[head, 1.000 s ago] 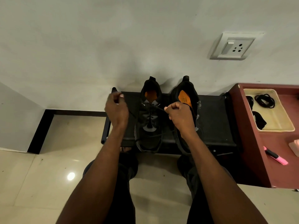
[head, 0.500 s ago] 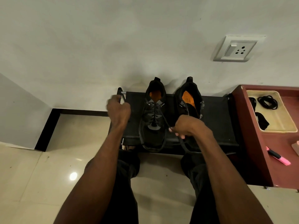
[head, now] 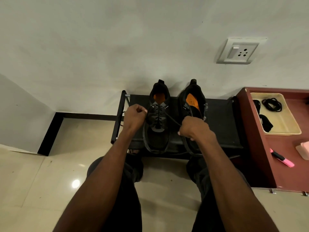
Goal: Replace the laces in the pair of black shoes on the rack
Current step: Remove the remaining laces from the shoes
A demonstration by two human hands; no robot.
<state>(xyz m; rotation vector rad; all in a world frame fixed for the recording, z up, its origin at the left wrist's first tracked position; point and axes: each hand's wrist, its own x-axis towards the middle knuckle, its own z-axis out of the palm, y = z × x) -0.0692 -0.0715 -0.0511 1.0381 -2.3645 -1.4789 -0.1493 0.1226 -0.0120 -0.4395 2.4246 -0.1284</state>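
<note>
- The left shoe [head: 156,124], standing on the rack [head: 222,121] beside its pair, was seen laced up through its eyelets.
- One lace end [head: 173,118] was pinched by the right hand [head: 192,128], drawn taut towards 4 o'clock; the other was gripped by the left hand [head: 134,115] at 9 o'clock.
- The right shoe [head: 194,104] appeared unlaced, judged still to be done.
- Coiled laces [head: 272,104] lay in a tray [head: 291,129] at 3 o'clock.

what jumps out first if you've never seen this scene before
Two hands meet over the left black shoe on the low black rack: the left hand and the right hand each pinch an end of its black lace. The right shoe shows its bright orange insole. Off right, a cream tray on a maroon cabinet holds coiled black laces.
</note>
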